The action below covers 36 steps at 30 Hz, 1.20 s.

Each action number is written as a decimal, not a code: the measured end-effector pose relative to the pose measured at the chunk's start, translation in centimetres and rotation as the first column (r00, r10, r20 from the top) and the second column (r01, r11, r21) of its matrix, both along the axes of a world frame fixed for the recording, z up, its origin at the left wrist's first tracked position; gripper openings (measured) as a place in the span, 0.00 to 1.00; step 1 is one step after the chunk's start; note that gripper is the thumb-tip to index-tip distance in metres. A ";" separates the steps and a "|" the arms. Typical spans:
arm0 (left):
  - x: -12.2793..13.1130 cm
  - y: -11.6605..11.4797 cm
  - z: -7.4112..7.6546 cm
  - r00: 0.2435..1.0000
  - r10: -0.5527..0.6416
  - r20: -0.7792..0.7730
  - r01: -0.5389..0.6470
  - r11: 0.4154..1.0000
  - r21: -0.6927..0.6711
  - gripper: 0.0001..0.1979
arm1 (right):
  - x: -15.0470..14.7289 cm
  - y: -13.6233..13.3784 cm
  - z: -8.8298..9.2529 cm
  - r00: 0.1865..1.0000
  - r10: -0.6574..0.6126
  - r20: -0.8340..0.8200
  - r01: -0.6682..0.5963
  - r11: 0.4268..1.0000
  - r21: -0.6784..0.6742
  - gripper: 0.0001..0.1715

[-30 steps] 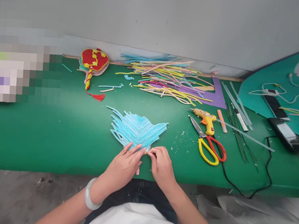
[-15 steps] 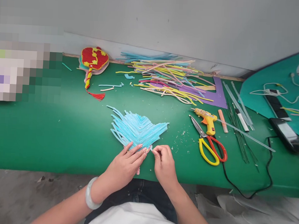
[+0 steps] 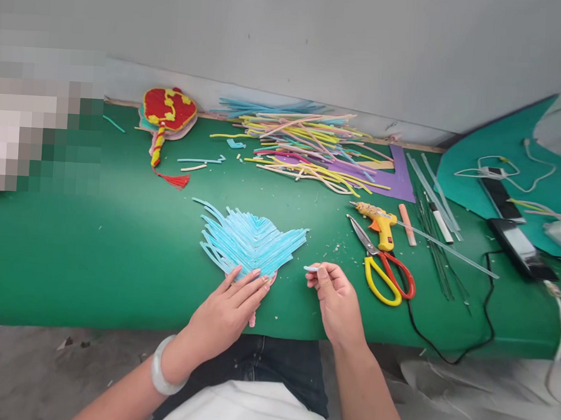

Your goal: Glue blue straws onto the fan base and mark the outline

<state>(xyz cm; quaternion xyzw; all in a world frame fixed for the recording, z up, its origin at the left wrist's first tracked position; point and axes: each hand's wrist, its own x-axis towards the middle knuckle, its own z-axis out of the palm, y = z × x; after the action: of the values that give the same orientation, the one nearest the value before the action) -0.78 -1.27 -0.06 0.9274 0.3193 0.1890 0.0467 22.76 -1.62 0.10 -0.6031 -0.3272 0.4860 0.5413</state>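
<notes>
Pale blue fan of strips lies flat on the green tabletop. Left hand presses its lower tip, grip open. Right hand pinches a small blue offcut just beside it. Uneven pressure could splay the strips.

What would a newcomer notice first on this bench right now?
A light-blue herringbone leaf lies at the middle of the green table, the left hand flat on its lower tip, the right hand pinching a short blue strip beside it. Behind, a heap of coloured strips lies by the wall; a yellow glue gun and scissors lie to the right.
</notes>
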 end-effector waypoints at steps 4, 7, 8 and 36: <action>-0.1 -0.1 0.0 0.998 0.028 0.062 -0.029 1.000 0.004 0.27 | -0.3 0.1 0.2 0.992 0.014 -0.127 -0.013 1.000 0.013 0.18; -0.2 -0.3 -0.1 0.983 0.063 0.173 -0.065 0.998 0.002 0.24 | -0.6 0.0 0.4 0.986 0.035 -0.163 -0.032 0.999 0.018 0.17; -0.2 -0.4 -0.1 0.972 0.084 0.217 -0.086 0.996 -0.002 0.23 | -0.7 -0.2 0.5 0.984 0.050 -0.170 -0.048 0.999 0.021 0.16; 2.9 -3.2 1.2 0.876 0.319 0.362 -0.272 0.946 -0.177 0.08 | -5.2 -5.1 0.8 0.793 0.103 0.601 -0.351 0.883 0.312 0.07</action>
<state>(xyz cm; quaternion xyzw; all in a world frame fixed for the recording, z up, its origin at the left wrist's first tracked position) 2.11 -4.51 1.17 0.8076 0.4526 0.3532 0.1349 17.59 -6.71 0.93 -0.5488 -0.6385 0.2676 0.4685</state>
